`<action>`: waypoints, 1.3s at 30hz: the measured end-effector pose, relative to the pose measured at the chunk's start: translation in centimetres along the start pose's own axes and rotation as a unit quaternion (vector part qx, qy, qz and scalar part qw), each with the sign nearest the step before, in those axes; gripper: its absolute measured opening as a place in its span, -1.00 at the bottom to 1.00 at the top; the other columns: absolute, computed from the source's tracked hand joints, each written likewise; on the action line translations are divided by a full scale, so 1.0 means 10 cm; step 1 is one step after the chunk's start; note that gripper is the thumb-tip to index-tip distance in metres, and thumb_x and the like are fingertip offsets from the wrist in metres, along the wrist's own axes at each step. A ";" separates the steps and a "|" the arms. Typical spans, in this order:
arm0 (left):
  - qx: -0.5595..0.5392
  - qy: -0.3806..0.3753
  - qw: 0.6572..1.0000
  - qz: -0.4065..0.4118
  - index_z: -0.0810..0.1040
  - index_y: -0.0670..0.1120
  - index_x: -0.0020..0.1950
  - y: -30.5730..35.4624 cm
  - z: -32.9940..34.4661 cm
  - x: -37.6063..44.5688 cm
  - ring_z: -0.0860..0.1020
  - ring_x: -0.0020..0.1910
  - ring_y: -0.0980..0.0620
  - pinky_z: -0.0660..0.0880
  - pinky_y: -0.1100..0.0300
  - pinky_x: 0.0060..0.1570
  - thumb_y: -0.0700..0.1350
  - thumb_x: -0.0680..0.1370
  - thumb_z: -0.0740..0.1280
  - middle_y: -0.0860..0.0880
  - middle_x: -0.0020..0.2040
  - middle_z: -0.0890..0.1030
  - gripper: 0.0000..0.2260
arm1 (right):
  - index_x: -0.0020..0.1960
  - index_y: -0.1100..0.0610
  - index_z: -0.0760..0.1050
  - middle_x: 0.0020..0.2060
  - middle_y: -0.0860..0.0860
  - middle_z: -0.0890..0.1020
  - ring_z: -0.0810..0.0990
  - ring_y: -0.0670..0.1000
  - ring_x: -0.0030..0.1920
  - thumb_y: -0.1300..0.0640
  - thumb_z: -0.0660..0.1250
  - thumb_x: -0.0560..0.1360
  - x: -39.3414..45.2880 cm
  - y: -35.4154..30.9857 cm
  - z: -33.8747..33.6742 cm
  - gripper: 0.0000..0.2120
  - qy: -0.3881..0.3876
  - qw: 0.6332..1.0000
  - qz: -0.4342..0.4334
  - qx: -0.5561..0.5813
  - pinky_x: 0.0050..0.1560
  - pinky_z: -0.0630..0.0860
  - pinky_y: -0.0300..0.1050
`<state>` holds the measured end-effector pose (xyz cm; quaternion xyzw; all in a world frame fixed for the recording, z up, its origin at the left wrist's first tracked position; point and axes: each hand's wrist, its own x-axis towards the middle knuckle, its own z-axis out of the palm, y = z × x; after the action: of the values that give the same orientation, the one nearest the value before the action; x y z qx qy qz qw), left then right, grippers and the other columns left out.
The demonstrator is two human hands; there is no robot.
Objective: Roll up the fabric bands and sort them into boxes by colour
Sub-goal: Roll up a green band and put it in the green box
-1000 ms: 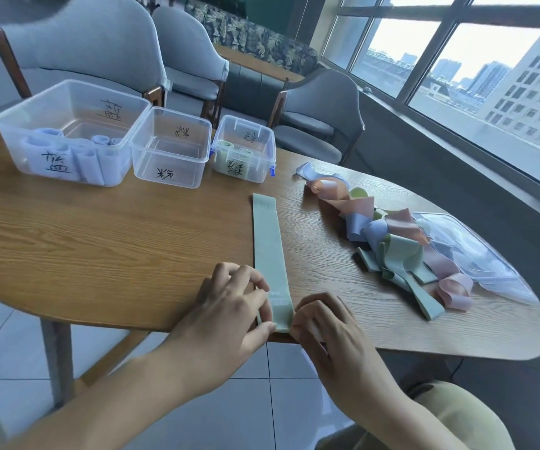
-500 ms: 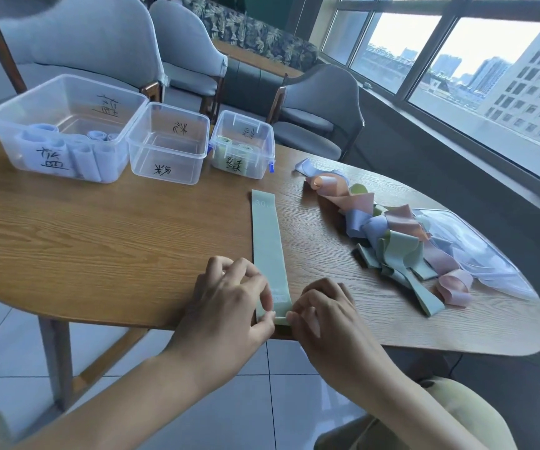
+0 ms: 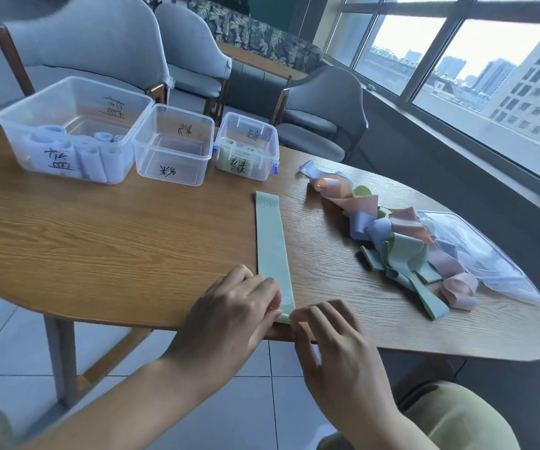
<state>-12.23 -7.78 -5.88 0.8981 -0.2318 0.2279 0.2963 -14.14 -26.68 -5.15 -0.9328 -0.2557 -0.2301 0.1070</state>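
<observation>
- Green band lies flat and straight on the worktop, its near end at the front edge under your fingers and its far end pointing toward the boxes.
- Your left hand has curled fingertips pinching the band's near left corner; your right hand pinches the near right corner in the same way. Both grips are clamped on the fabric, not spread.
- Whether the first fold of the roll is already turned over is hard to tell, since your fingers cover that end.
- Judged by its look, the band is thin, soft and light, with some stretch; it should curl easily but could slacken or skew if one side runs ahead. Hold it at the two near corners and roll evenly away from you, keeping the edges in line.
- Farther out to your right is a loose pile of bands in pink, blue and green, partly resting on a clear plastic bag.
- Beyond the band's far end stand three clear boxes with handwritten labels: the small box already holding green rolls, the middle box, and the large box holding blue rolls. This roll belongs in the small one.
</observation>
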 end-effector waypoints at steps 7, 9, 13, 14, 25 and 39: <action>-0.009 0.002 1.000 0.023 0.57 0.02 -0.11 -0.06 -0.01 -0.03 0.46 -0.06 0.07 0.53 0.11 -0.17 -0.06 0.53 0.45 0.17 -0.15 0.54 -0.93 | 0.11 0.09 0.61 -0.01 -0.07 0.59 0.54 0.06 -0.03 0.22 0.35 0.52 -0.09 0.00 0.07 -0.81 0.023 1.000 -0.005 -0.014 -0.05 0.54 -0.04; -0.004 0.005 1.000 0.028 0.63 0.02 -0.09 -0.09 0.00 -0.04 0.47 -0.04 0.06 0.55 0.08 -0.18 -0.08 0.52 0.46 0.17 -0.13 0.56 -0.96 | 0.12 0.08 0.61 0.01 -0.08 0.59 0.54 0.05 0.00 0.19 0.34 0.53 -0.09 -0.02 0.07 -0.82 0.022 1.000 0.005 -0.009 -0.04 0.54 -0.06; 0.001 0.012 1.000 0.027 0.68 0.01 -0.08 -0.11 0.03 -0.02 0.48 -0.04 0.05 0.55 0.07 -0.19 -0.08 0.53 0.44 0.17 -0.13 0.57 -0.98 | 0.27 0.05 0.54 0.06 -0.08 0.57 0.54 0.04 0.04 0.14 0.31 0.54 -0.10 -0.08 0.05 -0.70 -0.001 1.000 0.022 -0.020 -0.01 0.55 -0.05; 0.001 0.013 1.000 0.025 0.68 0.01 -0.07 -0.11 0.03 -0.01 0.48 -0.04 0.06 0.55 0.07 -0.19 -0.06 0.53 0.43 0.17 -0.14 0.57 -0.96 | 0.31 0.03 0.51 0.06 -0.08 0.57 0.54 0.04 0.04 0.14 0.31 0.53 -0.10 -0.10 0.04 -0.66 -0.009 0.999 0.022 -0.027 -0.01 0.55 -0.05; 0.048 -0.017 0.998 -0.032 0.72 0.13 0.06 -0.20 0.05 0.03 0.40 0.18 -0.04 0.50 0.00 0.14 0.05 0.50 0.47 0.13 0.20 0.60 -0.84 | 0.41 0.04 0.42 0.25 -0.05 0.49 0.49 0.05 0.21 0.12 0.22 0.57 -0.04 -0.12 0.02 -0.59 -0.056 0.997 0.029 -0.034 0.10 0.55 -0.03; 0.174 -0.122 0.976 -0.055 0.49 0.11 0.42 -0.23 -0.05 0.06 0.33 0.37 -0.12 0.46 -0.05 0.23 0.28 0.57 0.05 -0.02 0.48 0.41 -0.48 | 0.48 0.07 0.34 0.28 -0.06 0.44 0.41 0.06 0.24 0.13 0.22 0.58 0.15 -0.11 0.07 -0.53 -0.099 0.994 0.020 -0.041 0.13 0.52 -0.02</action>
<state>-10.61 -5.94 -6.15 0.9683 -0.1734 0.1368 0.1169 -13.25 -24.90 -4.92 -0.9594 -0.2372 -0.1450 0.0476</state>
